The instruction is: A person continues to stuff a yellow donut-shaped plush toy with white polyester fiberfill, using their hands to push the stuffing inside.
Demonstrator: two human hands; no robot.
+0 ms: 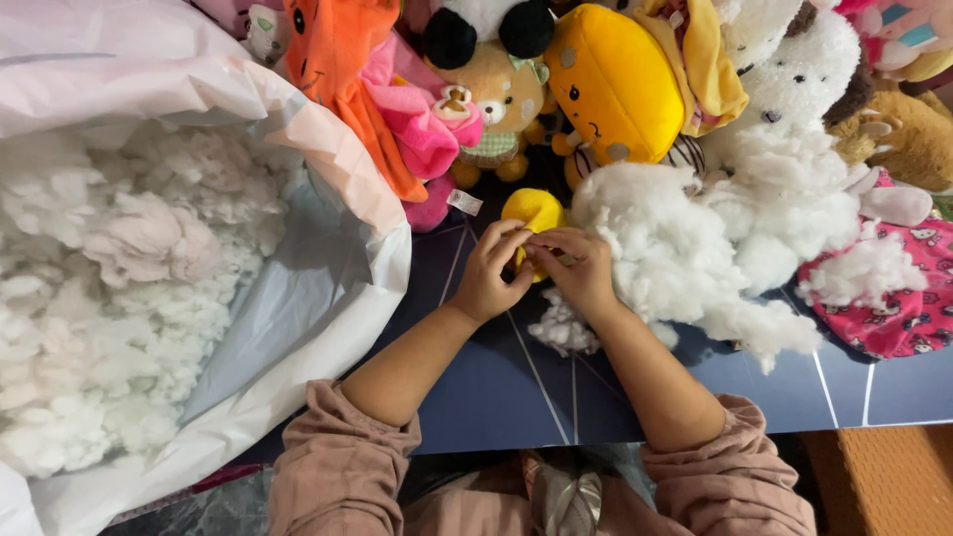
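Tabletop: both hands (pixel 536 263) pinching yellow toy (pixel 533 210).

A large white plastic bag (pixel 298 328) lies open at the left, full of white stuffing, and a small white rectangular label (pixel 464 202) hangs from the pink plush toy (pixel 422 134) beside it.

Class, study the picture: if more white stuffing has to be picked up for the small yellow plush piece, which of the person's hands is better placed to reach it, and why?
Probably the right hand. It lies against the loose stuffing pile on the blue mat, while the left hand pinches the yellow plush piece. The stuffing bag lies farther out on the left.
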